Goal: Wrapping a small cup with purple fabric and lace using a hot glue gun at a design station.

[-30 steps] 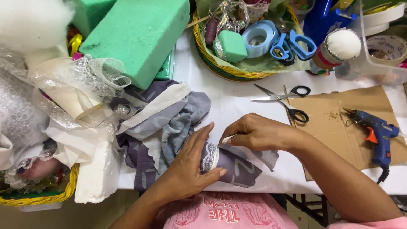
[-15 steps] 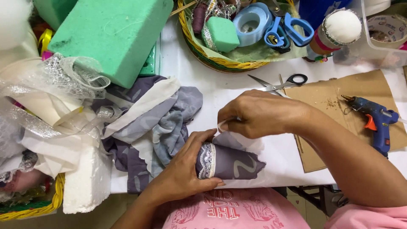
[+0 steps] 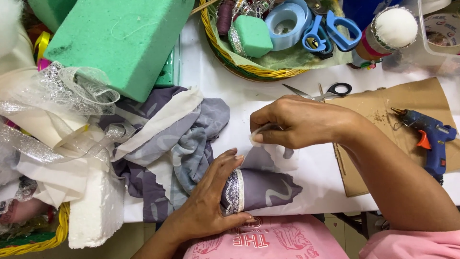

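Note:
My left hand [image 3: 211,201] wraps around a small roll of grey-purple fabric [image 3: 268,189] edged with a strip of white lace [image 3: 233,192], near the table's front edge. My right hand [image 3: 299,120] hovers just above and behind it, pinching a thin piece of white material [image 3: 275,153] between thumb and fingers. A heap of grey-purple and cream fabric [image 3: 167,144] lies left of both hands.
A large green foam block [image 3: 120,43] lies at the back left. A yellow wicker basket [image 3: 230,57] holds tape rolls and a small green block. Black scissors [image 3: 326,91] and a blue glue gun [image 3: 431,139] rest by brown cardboard [image 3: 383,110] at right.
My right hand has lifted off the fabric roll and moved up and back, pulling the white piece with it. My left hand has shifted its grip around the roll's lace end.

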